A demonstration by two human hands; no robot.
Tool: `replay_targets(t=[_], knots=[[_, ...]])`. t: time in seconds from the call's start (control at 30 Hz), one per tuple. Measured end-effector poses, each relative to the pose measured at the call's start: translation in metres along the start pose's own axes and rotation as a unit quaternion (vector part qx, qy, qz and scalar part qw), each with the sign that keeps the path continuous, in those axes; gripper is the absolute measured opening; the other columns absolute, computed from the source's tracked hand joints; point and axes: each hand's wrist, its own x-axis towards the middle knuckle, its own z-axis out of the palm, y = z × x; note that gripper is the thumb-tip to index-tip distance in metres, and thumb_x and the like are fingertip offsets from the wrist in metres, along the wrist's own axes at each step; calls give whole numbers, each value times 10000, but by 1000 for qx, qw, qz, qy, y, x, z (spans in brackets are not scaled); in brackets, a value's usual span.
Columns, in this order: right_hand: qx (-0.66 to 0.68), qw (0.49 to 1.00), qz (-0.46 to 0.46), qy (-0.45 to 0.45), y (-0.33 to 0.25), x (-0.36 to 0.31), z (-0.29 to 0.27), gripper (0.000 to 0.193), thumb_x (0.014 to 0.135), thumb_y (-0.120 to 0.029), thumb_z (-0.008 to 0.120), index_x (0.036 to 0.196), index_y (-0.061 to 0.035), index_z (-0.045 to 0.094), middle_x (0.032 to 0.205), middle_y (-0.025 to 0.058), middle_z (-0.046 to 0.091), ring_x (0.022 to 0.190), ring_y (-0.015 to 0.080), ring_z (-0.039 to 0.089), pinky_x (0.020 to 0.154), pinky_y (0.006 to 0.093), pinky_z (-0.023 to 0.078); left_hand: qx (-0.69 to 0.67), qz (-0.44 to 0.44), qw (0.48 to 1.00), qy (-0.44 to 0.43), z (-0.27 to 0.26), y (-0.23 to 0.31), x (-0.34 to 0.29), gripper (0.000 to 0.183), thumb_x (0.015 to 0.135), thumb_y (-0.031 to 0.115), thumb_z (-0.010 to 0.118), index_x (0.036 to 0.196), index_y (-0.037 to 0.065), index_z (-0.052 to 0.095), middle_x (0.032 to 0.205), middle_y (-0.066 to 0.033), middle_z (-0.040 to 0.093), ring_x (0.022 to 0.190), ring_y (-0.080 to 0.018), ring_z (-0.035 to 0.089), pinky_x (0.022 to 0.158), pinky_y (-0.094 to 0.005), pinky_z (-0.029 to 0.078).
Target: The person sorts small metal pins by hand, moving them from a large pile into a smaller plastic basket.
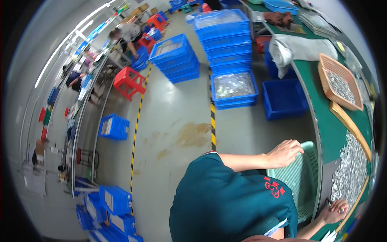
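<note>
Green worktable [326, 121], grey factory floor [169, 121]

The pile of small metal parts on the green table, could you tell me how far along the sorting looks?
Done: some parts already lie in the brown basket. In hand: the right hand touches the pile of metal parts at its near end, while the left hand grips the green tray. Left: most of the pile remains.
</note>
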Motion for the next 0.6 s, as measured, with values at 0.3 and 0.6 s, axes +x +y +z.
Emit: replay_targets(t=[0.3,0.6], knots=[[-95,995,7,-39,13,16,-2,193,886,-172,367,826,-21,472,537,-2,307,413,51,255,366,166,219,-32,-181,971,-150,4,-24,-20,613,794,78,470,1321,-6,169,1223,-252,385,1000,-394,496,841,-438,426],[-240,967,-21,81,7,13,48,440,890,-178,391,1239,83,334,537,-27,277,433,38,243,389,174,203,-110,-176,961,-180,2,-22,-11,513,826,126,412,1299,18,245,1167,-220,471,967,-370,520,826,-449,419]])
